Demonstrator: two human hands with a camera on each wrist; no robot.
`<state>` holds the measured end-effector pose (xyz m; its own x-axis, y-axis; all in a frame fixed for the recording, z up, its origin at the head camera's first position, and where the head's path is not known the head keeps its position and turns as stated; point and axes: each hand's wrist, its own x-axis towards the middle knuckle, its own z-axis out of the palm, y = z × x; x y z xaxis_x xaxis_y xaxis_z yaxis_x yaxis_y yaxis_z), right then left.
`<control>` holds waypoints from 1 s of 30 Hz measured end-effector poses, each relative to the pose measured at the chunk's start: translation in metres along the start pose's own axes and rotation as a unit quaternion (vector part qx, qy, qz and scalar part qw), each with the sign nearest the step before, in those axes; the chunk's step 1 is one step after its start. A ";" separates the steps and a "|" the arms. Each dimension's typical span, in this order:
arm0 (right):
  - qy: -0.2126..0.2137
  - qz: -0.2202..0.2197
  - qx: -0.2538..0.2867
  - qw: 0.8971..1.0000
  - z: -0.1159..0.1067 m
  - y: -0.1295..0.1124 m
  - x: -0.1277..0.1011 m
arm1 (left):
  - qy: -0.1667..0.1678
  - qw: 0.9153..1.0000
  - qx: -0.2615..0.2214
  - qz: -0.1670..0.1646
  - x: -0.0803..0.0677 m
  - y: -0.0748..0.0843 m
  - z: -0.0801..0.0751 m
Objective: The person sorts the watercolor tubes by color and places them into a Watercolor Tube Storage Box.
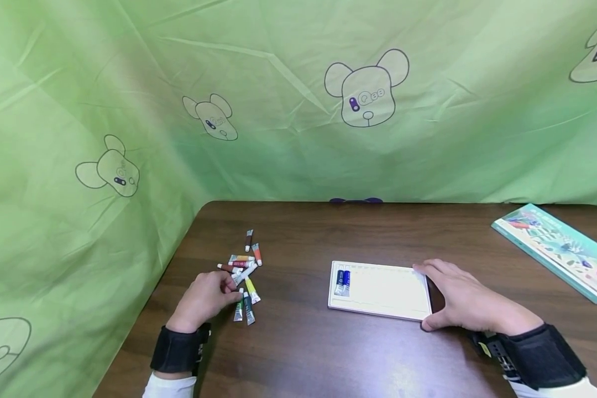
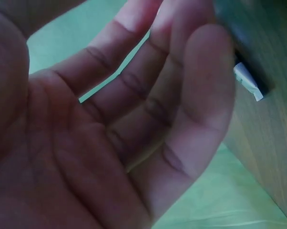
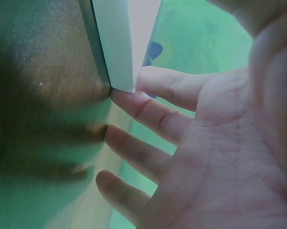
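Observation:
Several small paint tubes (image 1: pixel 244 273) lie in a loose pile on the left of the dark wooden table (image 1: pixel 298 342). My left hand (image 1: pixel 206 298) rests beside the pile, its fingertips touching a white tube (image 1: pixel 244 275). In the left wrist view the palm (image 2: pixel 110 143) is spread with relaxed fingers, and one crimped tube end (image 2: pixel 248 82) shows past them. A white tray (image 1: pixel 388 293) holds two blue tubes (image 1: pixel 343 282) at its left end. My right hand (image 1: pixel 460 296) lies against the tray's right edge, with straight fingers (image 3: pixel 153 114) touching the tray's corner (image 3: pixel 117 43).
A teal printed box (image 1: pixel 557 249) lies flat at the table's far right. Green cloth with bear drawings (image 1: pixel 368 88) hangs behind and to the left of the table. Bare tabletop shows between the tube pile and the tray.

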<state>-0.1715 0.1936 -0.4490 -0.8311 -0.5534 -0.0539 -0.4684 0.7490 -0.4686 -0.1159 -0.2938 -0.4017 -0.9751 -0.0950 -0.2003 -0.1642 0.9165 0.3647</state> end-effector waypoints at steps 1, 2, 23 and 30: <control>0.000 0.000 0.000 1.000 0.000 0.000 0.000 | -0.005 1.000 -0.001 -0.002 0.000 0.000 0.001; 0.000 0.000 -0.001 1.000 0.000 0.000 0.000 | -0.008 1.000 -0.002 -0.004 0.000 0.000 0.001; 0.001 -0.001 -0.003 1.000 0.000 0.000 -0.001 | -0.038 0.999 -0.013 -0.019 0.001 -0.002 0.003; 0.002 0.000 -0.003 1.000 0.001 0.000 -0.001 | -0.043 0.998 -0.022 -0.040 0.002 -0.006 0.002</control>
<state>-0.1705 0.1939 -0.4495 -0.8322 -0.5521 -0.0502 -0.4704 0.7511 -0.4633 -0.1170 -0.2987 -0.4061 -0.9426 -0.1329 -0.3064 -0.2501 0.8890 0.3836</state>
